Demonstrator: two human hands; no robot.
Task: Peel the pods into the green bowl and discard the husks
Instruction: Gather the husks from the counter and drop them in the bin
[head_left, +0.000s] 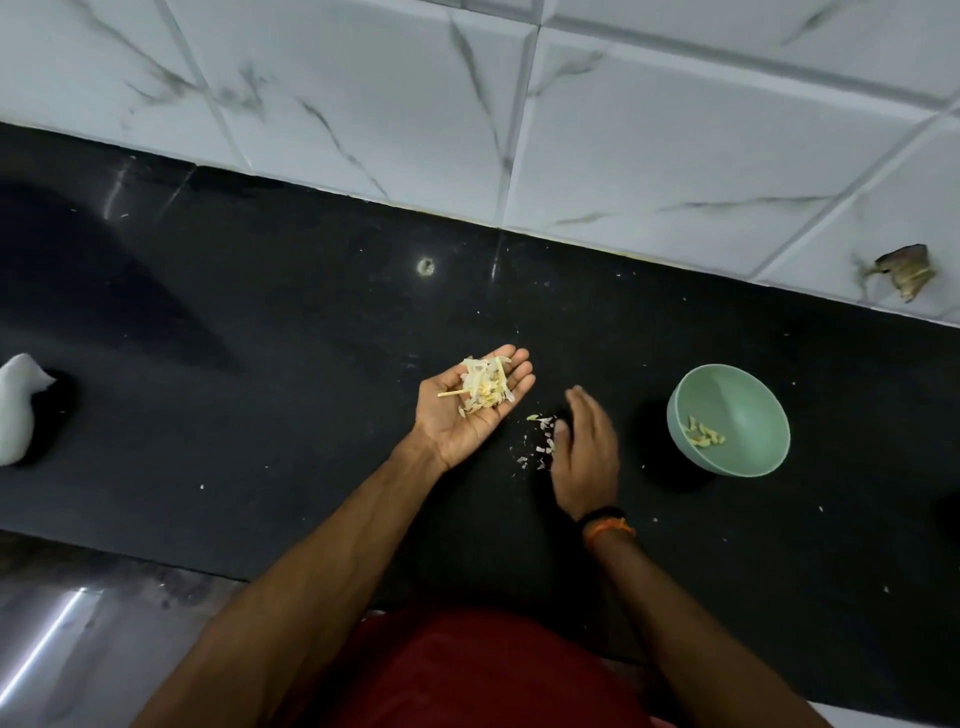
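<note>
My left hand lies palm up over the black counter, cupping a pile of pale husks with a thin stalk sticking out toward the thumb. My right hand rests palm down just to the right, fingers together, its edge touching a scatter of loose husk bits on the counter. The green bowl stands to the right of that hand and holds several peeled yellowish pieces.
The black counter runs to a white marbled tile wall at the back. A white bag or cloth sits at the far left edge. A broken hole in the tile shows at the far right.
</note>
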